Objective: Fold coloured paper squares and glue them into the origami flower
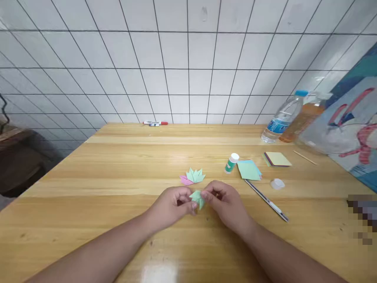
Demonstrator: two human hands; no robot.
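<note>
Between my two hands, low over the wooden table (118,173), is a small light-green folded paper piece (197,198) with pointed tips. My left hand (173,204) pinches its left side between thumb and fingers. On its other side, the thumb and fingers of my right hand (225,202) grip the right edge. Just beyond my hands lie a green folded paper shape (196,175) with several points and a pink folded piece (186,181), which touch each other.
A glue stick (231,163) stands beside green and blue paper sheets (249,170). Around them are a silver pen-like tool (266,200), a white cap (277,183), a paper stack (277,158) and a thin stick (305,157). Bottles (278,125) stand back right; markers (155,123) lie by the wall.
</note>
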